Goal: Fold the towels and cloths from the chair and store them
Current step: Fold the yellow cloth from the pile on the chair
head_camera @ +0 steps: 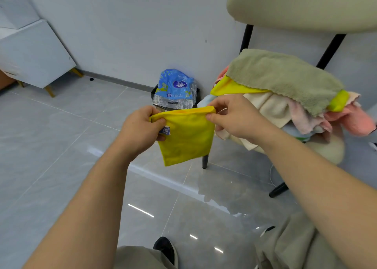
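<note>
Yellow cloth, folded into a small panel, hangs in the air just left of the chair, in front of its near black leg. The left hand pinches the cloth's upper left corner, with the thumb on the near face and the fingers curled behind, right beside a small blue-and-white label. The right hand pinches the upper right corner between thumb and forefinger. The folded top edge runs between the two grips, and the rest of the cloth hangs free below both hands, its lowest point at the bottom left corner.

On the chair's seat lies a loose pile of cloths in cream, pink and pale blue. A grey-green towel is spread across the top, and a second yellow cloth pokes out from under it. The right hand is just in front of this pile; whether it touches it cannot be told.

Left of the chair, by the wall, a dark bin holds a blue tissue packet. Much farther left of the chair stands a white cabinet on wooden legs.
</note>
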Motion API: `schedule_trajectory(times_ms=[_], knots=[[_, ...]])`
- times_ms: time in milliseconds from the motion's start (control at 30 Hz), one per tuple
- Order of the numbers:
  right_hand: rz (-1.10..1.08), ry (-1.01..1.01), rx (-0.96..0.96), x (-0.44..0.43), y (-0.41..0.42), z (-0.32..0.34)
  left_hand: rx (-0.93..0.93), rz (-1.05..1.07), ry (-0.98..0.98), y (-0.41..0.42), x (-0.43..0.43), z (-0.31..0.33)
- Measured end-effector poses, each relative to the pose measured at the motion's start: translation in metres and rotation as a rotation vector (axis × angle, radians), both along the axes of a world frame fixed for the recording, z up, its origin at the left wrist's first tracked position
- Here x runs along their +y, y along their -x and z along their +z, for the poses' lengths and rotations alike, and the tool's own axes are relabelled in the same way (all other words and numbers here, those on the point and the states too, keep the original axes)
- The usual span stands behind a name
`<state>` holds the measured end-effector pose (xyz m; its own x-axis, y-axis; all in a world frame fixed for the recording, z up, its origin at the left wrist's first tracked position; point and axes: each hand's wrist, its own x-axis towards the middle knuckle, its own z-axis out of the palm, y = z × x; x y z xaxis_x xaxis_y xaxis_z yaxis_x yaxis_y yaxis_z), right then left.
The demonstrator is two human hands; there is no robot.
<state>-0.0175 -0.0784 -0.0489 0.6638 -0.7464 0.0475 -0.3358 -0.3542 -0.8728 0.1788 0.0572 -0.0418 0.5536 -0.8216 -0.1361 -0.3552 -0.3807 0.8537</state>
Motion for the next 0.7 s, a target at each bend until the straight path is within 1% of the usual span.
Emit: schedule_trajectory(times_ms=[133,233,367,433,500,567,633,700], knots=[[0.007,-0.149,-0.039,0.003,-0.004,-0.005,-0.004,0.005,0.002,0.001,0.000,0.001],[-0.044,-0.221,-0.063,0.004,-0.006,-0.006,0.074,0.004,0.022,0.001,0.000,0.001],[-0.120,-0.112,-0.011,0.003,-0.006,-0.007,0.203,0.001,0.073,0.001,0.000,0.002],[-0.147,-0.113,0.020,0.000,-0.006,-0.010,0.230,-0.009,0.105,0.001,0.001,0.003],[-0.137,-0.179,0.072,-0.003,-0.006,-0.013,0.188,-0.017,0.134,0.002,0.001,0.003],[-0.081,-0.234,0.148,-0.005,-0.004,-0.017,0.050,-0.037,0.144,0.003,0.002,0.002],[0.009,-0.222,0.218,-0.005,-0.002,-0.020,-0.062,-0.087,0.127,0.004,0.002,0.001],[0.130,-0.180,0.238,-0.001,-0.002,-0.021,-0.111,-0.157,0.093,0.007,0.002,0.000]])
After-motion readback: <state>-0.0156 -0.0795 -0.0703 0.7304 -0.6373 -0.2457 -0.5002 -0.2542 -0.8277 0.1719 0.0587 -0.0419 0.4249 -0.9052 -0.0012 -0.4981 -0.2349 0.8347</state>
